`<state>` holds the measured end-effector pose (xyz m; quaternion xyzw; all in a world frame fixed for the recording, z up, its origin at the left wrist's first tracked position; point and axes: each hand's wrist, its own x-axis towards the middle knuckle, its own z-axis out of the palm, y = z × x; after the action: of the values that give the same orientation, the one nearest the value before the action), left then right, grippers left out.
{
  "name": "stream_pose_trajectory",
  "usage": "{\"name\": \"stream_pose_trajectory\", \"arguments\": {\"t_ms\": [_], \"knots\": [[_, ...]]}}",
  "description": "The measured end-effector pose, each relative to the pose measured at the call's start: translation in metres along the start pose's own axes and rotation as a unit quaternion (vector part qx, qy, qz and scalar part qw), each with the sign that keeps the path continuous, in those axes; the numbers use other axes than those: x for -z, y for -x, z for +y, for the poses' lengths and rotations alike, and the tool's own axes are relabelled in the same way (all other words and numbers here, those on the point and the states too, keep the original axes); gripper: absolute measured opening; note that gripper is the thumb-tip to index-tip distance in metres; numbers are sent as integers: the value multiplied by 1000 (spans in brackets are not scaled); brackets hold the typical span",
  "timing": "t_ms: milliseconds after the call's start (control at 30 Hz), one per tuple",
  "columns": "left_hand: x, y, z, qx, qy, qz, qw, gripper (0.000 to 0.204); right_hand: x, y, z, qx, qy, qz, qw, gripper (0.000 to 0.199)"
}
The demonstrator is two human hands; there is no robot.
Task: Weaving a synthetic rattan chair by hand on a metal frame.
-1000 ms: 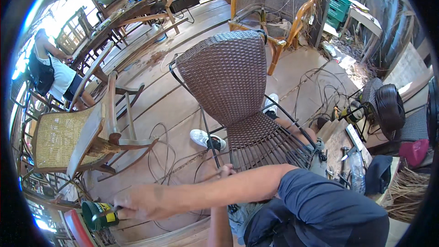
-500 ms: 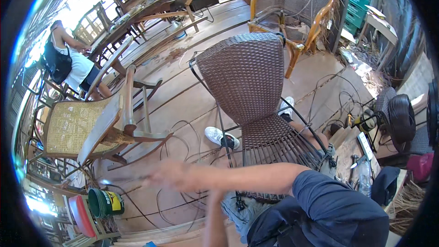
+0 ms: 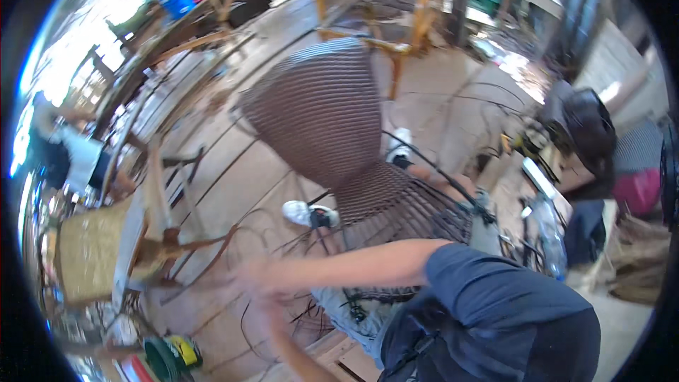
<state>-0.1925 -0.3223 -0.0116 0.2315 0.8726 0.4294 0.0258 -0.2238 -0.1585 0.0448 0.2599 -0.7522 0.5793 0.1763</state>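
Observation:
A brown woven chair point(image 3: 329, 110) stands before me between my legs, its backrest tightly woven. Toward me its seat point(image 3: 417, 216) shows spaced dark strands with gaps between them. My right arm reaches across to the left over the near end of the seat. The right hand point(image 3: 256, 274) is smeared by motion, left of the chair. Just under it is my left hand point(image 3: 270, 305), also blurred; the two overlap or nearly touch. Neither hand's fingers can be made out, and whatever they hold is too blurred to name. Loose dark strands point(image 3: 311, 318) lie on the floor beside them.
A wooden chair with a cane seat point(image 3: 88, 244) stands at left, a green bucket point(image 3: 164, 359) below it. A rattan armchair point(image 3: 417, 25) is beyond. At right are a plastic bottle point(image 3: 550, 237) and a dark coil point(image 3: 588, 124). Another person point(image 3: 81, 152) works far left.
The view has shifted, so the chairs sit farther left in it. My two hands have come closer together. A thin shiny-tipped thing at my right hand no longer shows clearly.

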Motion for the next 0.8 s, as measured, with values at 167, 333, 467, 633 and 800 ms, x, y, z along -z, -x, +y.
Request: {"name": "stream_pose_trajectory", "arguments": {"t_ms": [167,333,467,633,800], "knots": [[-29,-5,107,2,16,131,991,23,50,-29,-154,118,-18,-31,992,50],[234,-54,71,-303,-67,272,911,8,50,86,36,-100,182,-222,953,27],[219,-40,69,26,244,316,916,26,90,65,-10,-271,264,-316,870,28],[-101,20,93,-8,463,-111,879,49,15,-47,-126,353,-207,205,889,22],[119,-59,-3,109,520,128,838,21,17,-7,-110,-90,116,10,989,42]]}}
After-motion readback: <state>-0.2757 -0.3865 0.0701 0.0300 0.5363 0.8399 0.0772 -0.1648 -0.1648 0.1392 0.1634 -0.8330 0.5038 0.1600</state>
